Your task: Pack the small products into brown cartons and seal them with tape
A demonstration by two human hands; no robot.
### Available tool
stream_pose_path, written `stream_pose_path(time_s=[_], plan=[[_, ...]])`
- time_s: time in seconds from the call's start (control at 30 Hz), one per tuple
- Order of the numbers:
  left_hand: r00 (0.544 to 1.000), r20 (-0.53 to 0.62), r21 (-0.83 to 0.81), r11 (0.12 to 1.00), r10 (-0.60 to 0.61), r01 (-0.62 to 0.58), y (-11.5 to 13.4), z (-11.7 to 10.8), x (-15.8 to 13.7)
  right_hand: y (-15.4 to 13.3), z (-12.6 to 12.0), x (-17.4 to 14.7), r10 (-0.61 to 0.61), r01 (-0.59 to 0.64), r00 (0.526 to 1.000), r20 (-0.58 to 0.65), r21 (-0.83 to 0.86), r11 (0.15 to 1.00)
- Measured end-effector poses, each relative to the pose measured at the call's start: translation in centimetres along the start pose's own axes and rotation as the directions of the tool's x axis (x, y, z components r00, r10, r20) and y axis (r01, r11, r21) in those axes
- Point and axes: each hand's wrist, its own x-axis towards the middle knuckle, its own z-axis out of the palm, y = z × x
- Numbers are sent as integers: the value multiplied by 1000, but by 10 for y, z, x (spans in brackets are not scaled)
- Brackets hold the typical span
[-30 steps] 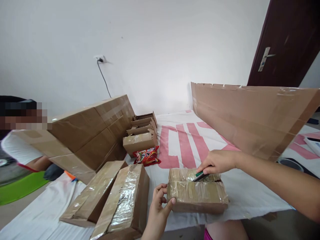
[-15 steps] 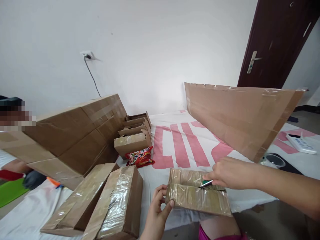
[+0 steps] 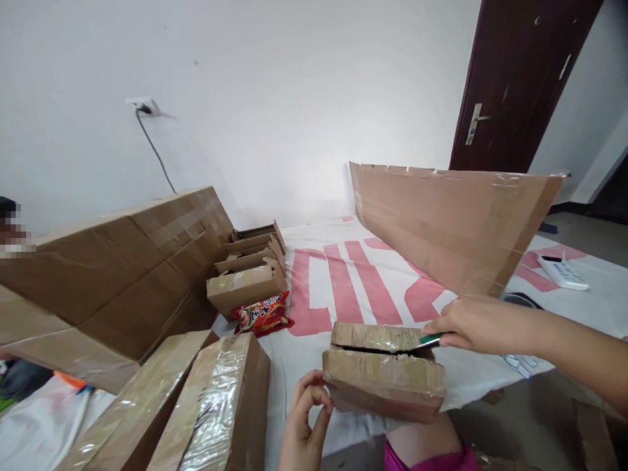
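Note:
A small taped cardboard box [image 3: 385, 383] sits in front of me at the edge of the white cloth, a dark slit running along its top. My right hand [image 3: 464, 324] grips a green-handled utility knife [image 3: 430, 340]; its blade lies at the right end of the slit. At the box's left end, my left hand [image 3: 309, 415] has its fingers curled, with the thumb and fingertips at the corner. To the left are two more taped boxes [image 3: 228, 379] [image 3: 161, 373] and a red snack packet [image 3: 263, 314].
Several small cardboard boxes [image 3: 248, 288] stand in a row beside a large carton [image 3: 147, 268]. An upright cardboard sheet [image 3: 441, 222] stands at right, with a white device [image 3: 564, 271] beyond it. A person [image 3: 10, 226] is partly visible at far left.
The knife has moved right along the box's top, and the slit now gapes. The box has tipped, showing more of its front side. My left thumb has slid off the front face to the corner.

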Motion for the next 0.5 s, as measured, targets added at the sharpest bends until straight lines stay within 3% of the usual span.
stream_pose_path(time_s=[0.13, 0.23, 0.33, 0.5], plan=[[994, -112, -50, 999, -11, 5, -2, 2, 2, 21, 15, -4, 66, -41, 989, -132, 186, 982], [997, -73, -67, 997, -39, 34, -7, 5, 4, 36, 44, -4, 157, -72, 962, -226, 343, 936], [1000, 18, -56, 998, 8, -7, -11, 11, 1, 45, 82, -1, 311, -138, 917, -251, 531, 836], [996, 73, -26, 998, 59, -58, -9, 17, -7, 49, 138, 17, 524, -195, 823, -217, 760, 620]])
